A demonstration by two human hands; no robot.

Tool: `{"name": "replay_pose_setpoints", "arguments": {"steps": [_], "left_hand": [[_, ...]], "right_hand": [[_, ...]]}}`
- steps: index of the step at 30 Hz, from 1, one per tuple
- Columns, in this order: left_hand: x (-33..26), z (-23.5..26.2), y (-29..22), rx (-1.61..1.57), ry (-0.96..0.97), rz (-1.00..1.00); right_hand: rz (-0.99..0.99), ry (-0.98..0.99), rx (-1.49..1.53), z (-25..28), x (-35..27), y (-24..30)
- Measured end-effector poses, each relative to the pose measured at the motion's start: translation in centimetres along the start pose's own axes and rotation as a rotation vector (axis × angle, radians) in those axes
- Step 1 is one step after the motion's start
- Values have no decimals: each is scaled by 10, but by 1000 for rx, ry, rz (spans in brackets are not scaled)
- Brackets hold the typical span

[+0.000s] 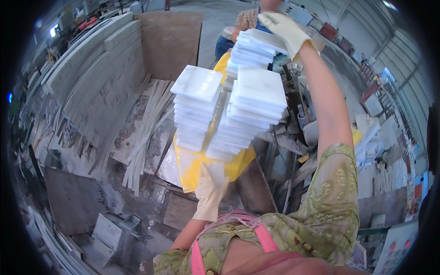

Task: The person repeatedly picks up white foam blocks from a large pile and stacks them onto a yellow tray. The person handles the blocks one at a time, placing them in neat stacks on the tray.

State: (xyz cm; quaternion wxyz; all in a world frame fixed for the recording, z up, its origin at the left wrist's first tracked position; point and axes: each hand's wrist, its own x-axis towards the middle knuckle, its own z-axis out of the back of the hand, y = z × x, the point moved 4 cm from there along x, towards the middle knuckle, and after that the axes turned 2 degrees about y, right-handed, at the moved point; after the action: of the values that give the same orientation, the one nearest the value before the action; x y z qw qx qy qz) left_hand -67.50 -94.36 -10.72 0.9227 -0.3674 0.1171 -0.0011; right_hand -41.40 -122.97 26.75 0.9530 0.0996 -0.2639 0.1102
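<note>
Square white marble-like tiles stand in uneven stacks on a yellow sheet in front of me: a left stack [197, 85], a right stack [261, 89] and a far stack [250, 55]. My left hand [211, 190], in a cream rubber glove, is at the near edge of the yellow sheet [240, 169], below the stacks. Its fingers point forward and look stretched out, partly blurred. My right hand [286, 34], gloved alike, reaches out over the far stack's top tile. Its fingers are extended; whether they touch that tile I cannot tell.
Another person [247, 20] is beyond the far stack. Large stone slabs [98, 68] lean at the left, next to a brown board [169, 43]. Long stone strips [146, 128] lie below them. A dark panel [75, 199] and cluttered offcuts [389, 178] flank me.
</note>
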Motion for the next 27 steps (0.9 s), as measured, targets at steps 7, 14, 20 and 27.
{"name": "replay_pose_setpoints", "arguments": {"steps": [7, 14, 20, 27], "left_hand": [[0, 1, -1, 90, -82, -34], [1, -2, 5, 74, -64, -54], [-1, -3, 2, 105, -81, -35], [10, 12, -15, 211, -166, -40]], "right_hand": [[-139, -135, 823, 10, -131, -35], [262, -429, 347, -39, -102, -2], [241, -514, 146, -35, -95, 18], [379, -606, -267, -19, -133, 45]]}}
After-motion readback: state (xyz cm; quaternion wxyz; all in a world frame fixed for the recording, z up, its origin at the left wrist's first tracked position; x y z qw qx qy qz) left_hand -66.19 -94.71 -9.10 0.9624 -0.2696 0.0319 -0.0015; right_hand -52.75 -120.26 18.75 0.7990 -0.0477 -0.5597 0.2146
